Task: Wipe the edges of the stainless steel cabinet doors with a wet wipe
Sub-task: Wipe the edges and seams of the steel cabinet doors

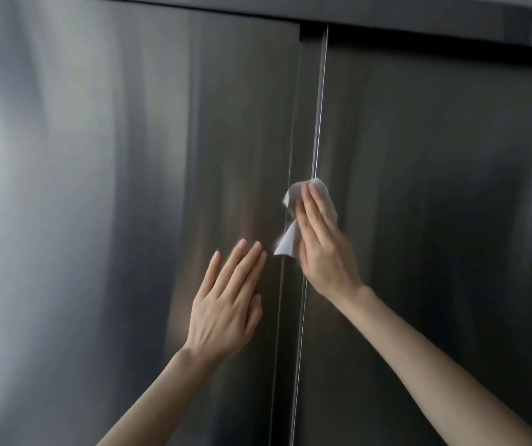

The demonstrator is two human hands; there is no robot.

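Two tall brushed stainless steel cabinet doors are filling the view. The left-hand door [97, 188] and the right-hand door [435, 188] are both standing closed, so whatever the cabinet is holding is lying hidden behind them. A narrow dark vertical recess [308, 91] is running between the doors, and the thin polished inner edge [318, 117] of the right-hand door is catching the light beside it. A flat grey top rail [258, 4] is running across above both doors.

The right hand [325, 249] is reaching up to that inner edge, its fingers stretched straight and close together, not clenching. It is pressing a crumpled white wet wipe [288, 244] flat against the metal. The thumb is lying out of sight, so I cannot tell whether it is also pinching the wipe. The wipe is sitting across the seam. Its upper part is showing around the fingertips on the right-hand door's edge, and its lower corner is hanging loose left of the palm, over the recess.

The left hand [226, 313] is resting lower down, near the right edge of the left-hand door. Its fingers are lying straight and slightly spread, with the palm facing the steel and holding nothing. Its fingertips are pointing up towards the wipe's hanging corner, just beside it and apart from it. Both bare forearms are rising from the bottom edge of the view.
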